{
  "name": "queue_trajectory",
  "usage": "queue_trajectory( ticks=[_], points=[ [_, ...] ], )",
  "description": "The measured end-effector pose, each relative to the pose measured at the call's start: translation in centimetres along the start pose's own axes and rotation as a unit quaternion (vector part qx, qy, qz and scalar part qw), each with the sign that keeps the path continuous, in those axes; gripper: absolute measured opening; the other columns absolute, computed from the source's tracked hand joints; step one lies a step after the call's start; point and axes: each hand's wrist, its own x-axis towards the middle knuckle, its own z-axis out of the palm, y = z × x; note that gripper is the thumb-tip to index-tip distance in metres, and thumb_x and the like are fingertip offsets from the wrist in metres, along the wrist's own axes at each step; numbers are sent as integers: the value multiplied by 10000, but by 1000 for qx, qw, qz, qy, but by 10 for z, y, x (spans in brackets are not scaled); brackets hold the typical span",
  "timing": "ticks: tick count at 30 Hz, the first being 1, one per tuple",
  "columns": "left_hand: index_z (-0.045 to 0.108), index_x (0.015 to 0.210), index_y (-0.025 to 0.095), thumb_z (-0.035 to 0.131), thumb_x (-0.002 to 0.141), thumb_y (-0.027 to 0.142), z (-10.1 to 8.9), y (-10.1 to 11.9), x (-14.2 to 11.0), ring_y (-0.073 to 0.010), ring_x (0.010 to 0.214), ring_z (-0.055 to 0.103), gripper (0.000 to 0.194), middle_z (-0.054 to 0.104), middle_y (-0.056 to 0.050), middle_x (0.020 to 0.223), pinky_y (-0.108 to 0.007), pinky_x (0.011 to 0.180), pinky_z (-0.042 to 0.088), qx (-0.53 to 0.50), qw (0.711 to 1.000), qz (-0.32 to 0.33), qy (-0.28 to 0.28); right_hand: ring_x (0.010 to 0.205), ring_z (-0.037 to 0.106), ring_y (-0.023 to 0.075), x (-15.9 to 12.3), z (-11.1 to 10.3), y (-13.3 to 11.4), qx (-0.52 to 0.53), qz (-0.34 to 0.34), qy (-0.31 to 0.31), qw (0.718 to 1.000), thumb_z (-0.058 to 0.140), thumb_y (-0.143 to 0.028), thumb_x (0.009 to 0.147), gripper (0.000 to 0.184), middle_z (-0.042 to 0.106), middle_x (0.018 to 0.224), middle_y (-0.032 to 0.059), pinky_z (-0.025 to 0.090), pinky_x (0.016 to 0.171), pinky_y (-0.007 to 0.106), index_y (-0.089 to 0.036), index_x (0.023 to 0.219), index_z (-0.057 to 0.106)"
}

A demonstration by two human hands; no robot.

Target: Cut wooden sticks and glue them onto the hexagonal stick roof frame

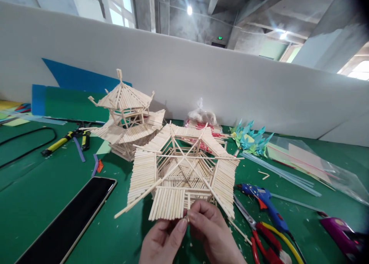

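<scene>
In the head view, a pavilion model (141,171) built of thin wooden sticks stands in front of me, with slatted roof panels around an open frame crossed by longer sticks. My right hand (211,231) pinches a short wooden stick (188,202) upright beside the slats of the front roof panel (167,203). My left hand (164,239) is closed at that panel's lower edge, thumb close to the stick's bottom end and fingers partly hidden beneath the slats. Both thumbs nearly meet.
A finished-looking stick pavilion (123,98) stands behind left. A phone (72,218) lies at left, near black-and-yellow pliers (62,142). To the right are a blue glue gun (266,202), scissors (245,212), red-handled pliers (268,237), clear glue sticks (282,171) and teal paper leaves (252,137).
</scene>
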Motion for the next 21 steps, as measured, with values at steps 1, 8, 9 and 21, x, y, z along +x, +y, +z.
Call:
queue_trajectory(
  ticks=[1,8,9,21],
  points=[
    [727,798,187,778,540,311,0,0,0,-247,828,649,291,749,-65,767,-411,882,420,-1,1000,4,2,454,275,58,1,0,0,-3,1,1,1000,716,-338,621,280,401,463,-75,172,455,199,-152,539,524],
    [717,822,165,779,546,285,-2,-1,1,-259,875,637,307,748,-67,788,-391,882,423,-6,1000,11,10,455,267,66,2,3,-4,-33,-1,13,999,696,-321,630,255,387,457,-80,184,455,202,-159,532,525],
    [716,820,165,777,548,288,-1,-1,1,-258,877,635,305,748,-67,790,-384,878,427,-6,1000,11,10,452,262,67,2,4,-5,-40,-2,13,999,694,-324,629,258,386,453,-80,180,451,203,-159,527,523],
    [707,776,170,774,548,293,3,4,-3,-237,809,651,267,744,-45,743,-343,822,459,-2,1000,1,22,483,306,73,2,5,-4,-31,7,12,999,676,-287,660,220,430,490,-66,224,486,200,-155,549,540]
  ],
)
